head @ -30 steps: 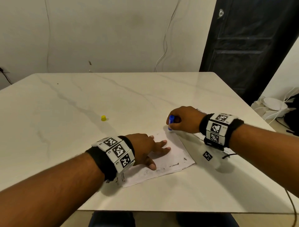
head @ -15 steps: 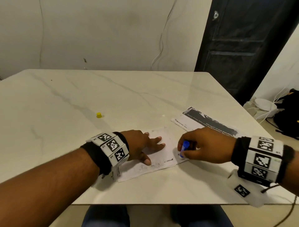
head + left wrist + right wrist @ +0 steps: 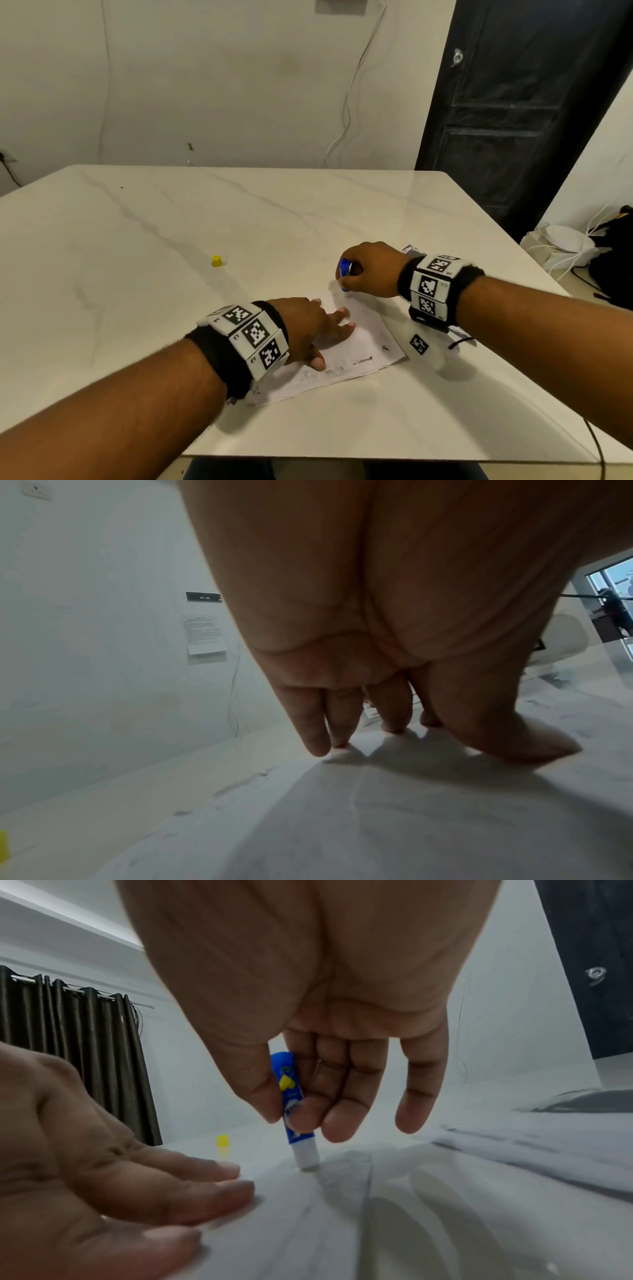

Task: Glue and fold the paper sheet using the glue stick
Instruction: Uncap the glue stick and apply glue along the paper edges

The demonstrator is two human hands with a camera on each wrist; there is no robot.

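Note:
A white paper sheet (image 3: 363, 346) lies near the front of the marble table (image 3: 171, 308). My left hand (image 3: 315, 329) rests flat on it with straight fingers (image 3: 316, 734), pressing it down. My right hand (image 3: 370, 270) grips a blue glue stick (image 3: 344, 272) upright at the sheet's far corner. In the right wrist view the glue stick (image 3: 293, 1110) is pinched between thumb and fingers, and its white tip touches the paper (image 3: 445, 1218). The left hand (image 3: 120, 1191) lies just left of the tip.
The yellow glue cap (image 3: 216, 261) stands alone on the table, left of the hands. A second printed sheet (image 3: 411, 250) lies behind my right wrist. A dark door (image 3: 513, 120) and cables (image 3: 561, 246) are off the table's right side.
My right hand has carried the glue stick from the sheet's near right edge back to its far corner. The left hand stays pressed on the paper.

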